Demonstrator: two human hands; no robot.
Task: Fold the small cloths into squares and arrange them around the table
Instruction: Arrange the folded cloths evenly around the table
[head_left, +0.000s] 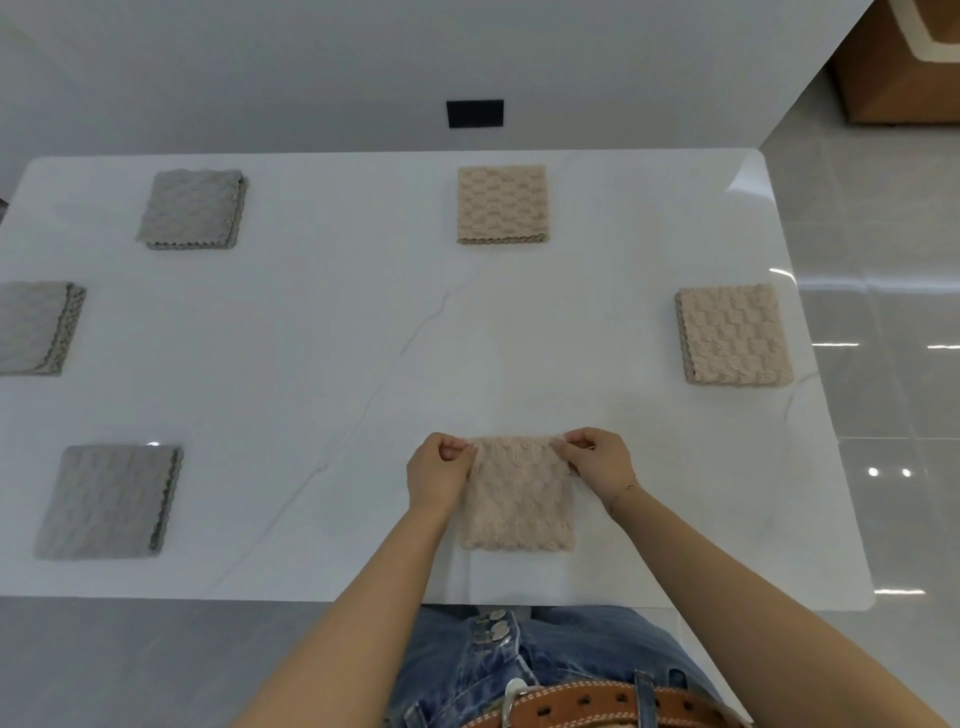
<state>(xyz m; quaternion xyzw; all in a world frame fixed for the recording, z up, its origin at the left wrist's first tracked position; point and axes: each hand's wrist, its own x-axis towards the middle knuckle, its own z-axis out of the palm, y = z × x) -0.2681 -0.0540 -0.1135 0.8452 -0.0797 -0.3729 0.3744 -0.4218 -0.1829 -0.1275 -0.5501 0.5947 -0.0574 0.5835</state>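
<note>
left hand (439, 475) and right hand (597, 467), lower middle of the frame, each pinch a far corner of a beige cloth (517, 499), thumb and fingers curled on the fabric. the cloth's far edge looks slightly raised between the two pinches; its near part lies flat on the white table (322, 338), close to the table's near edge. a thin bracelet (629, 487) sits on the right wrist.

folded squares around the table top, all well apart from one another:
- beige square (735, 335), right side of the frame, near the table's right edge
- beige square (502, 204), upper middle, near the far edge
- grey square (193, 209), upper left
- grey square (36, 327), left edge of the frame, partly cut off
- grey square (109, 501), lower left

a thin dark vein runs diagonally across the table top. beyond the far edge, a black rectangular panel (475, 114) on the pale wall. bottom of the frame: blue jeans (561, 649) and a brown belt (597, 704). glossy grey floor tiles (883, 260) at right.
</note>
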